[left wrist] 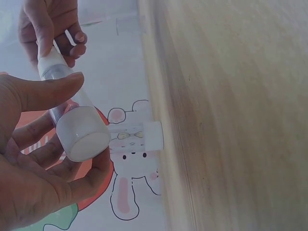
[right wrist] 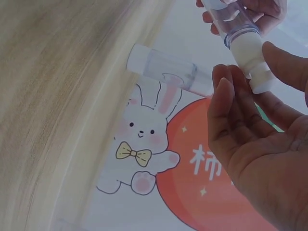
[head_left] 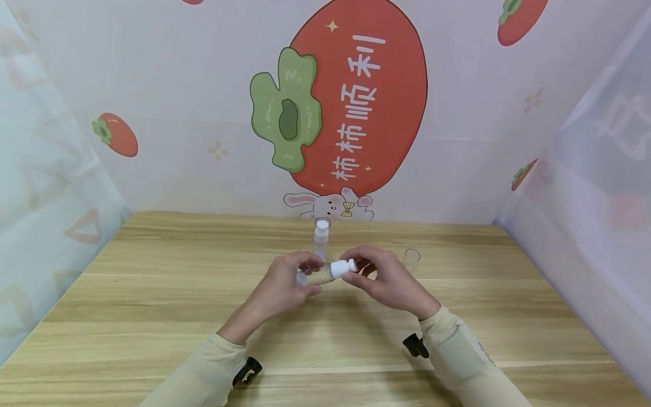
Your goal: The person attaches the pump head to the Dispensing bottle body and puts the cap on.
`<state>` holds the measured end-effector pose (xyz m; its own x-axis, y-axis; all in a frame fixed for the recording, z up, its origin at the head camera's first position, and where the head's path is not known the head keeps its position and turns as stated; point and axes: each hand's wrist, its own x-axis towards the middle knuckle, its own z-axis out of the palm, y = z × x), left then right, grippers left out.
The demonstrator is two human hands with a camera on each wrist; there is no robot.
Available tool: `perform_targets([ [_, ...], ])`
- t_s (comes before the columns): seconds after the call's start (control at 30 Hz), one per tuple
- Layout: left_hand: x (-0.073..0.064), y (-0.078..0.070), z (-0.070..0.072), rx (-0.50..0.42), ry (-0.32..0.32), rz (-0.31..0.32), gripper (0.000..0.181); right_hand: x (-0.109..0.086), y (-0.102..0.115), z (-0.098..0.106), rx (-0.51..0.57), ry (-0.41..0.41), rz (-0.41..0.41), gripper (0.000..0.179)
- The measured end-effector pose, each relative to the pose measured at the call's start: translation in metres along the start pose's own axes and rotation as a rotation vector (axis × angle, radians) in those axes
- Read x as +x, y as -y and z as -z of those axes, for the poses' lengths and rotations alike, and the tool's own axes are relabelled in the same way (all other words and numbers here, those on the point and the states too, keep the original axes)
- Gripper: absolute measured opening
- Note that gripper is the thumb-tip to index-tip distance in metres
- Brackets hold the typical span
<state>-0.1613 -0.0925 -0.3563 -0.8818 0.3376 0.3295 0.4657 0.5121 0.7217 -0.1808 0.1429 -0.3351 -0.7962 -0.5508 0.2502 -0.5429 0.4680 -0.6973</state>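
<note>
My left hand (head_left: 286,284) grips a clear bottle (head_left: 320,276) around its body, holding it tilted nearly sideways above the table. The bottle's thick whitish base (left wrist: 83,137) shows beyond the left fingers in the left wrist view. At its other end is a white pump top (head_left: 343,268), pinched between the thumb and fingers of my right hand (head_left: 386,280). In the right wrist view the pump top (right wrist: 246,53) lies against the right thumb. Behind the hands a second clear bottle with a white top (head_left: 321,234) stands upright.
A clear hollow cap (head_left: 411,261) stands on the wooden table (head_left: 203,322), just beyond my right hand. A patterned cloth (head_left: 193,90) hangs behind the table's back edge, with more cloth on both sides.
</note>
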Motion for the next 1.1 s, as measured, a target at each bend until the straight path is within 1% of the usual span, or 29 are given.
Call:
perform_targets([
  [0.27,-0.0002,-0.001,0.0001,0.001,0.006,0.001,0.036,0.0018,0.0021,-0.0007,-0.017,0.006,-0.09,0.015],
  [0.4,-0.0001,-0.0019,0.0001,0.0,0.008,-0.001,0.036,0.0021,0.0019,-0.001,-0.029,0.002,-0.107,0.014],
  [0.5,-0.0002,-0.002,0.0003,0.0,0.005,-0.002,0.036,0.0022,0.0008,-0.0019,-0.028,-0.019,-0.077,0.018],
  [0.63,-0.0003,-0.0013,0.0004,-0.003,0.004,-0.003,0.035,0.0025,-0.0003,-0.0035,-0.007,-0.055,0.003,0.024],
  [0.73,-0.0003,-0.001,0.0004,-0.004,0.004,-0.004,0.035,0.0028,-0.0004,-0.0042,0.013,-0.068,0.045,0.023],
  [0.9,-0.0004,-0.0004,0.0002,-0.004,0.0,-0.009,0.035,0.0017,-0.0001,-0.003,0.03,-0.051,0.058,0.019],
  [1.1,-0.0005,0.0001,0.0002,0.005,-0.01,-0.017,0.035,-0.0007,-0.0003,-0.0002,0.03,-0.006,0.07,0.028],
])
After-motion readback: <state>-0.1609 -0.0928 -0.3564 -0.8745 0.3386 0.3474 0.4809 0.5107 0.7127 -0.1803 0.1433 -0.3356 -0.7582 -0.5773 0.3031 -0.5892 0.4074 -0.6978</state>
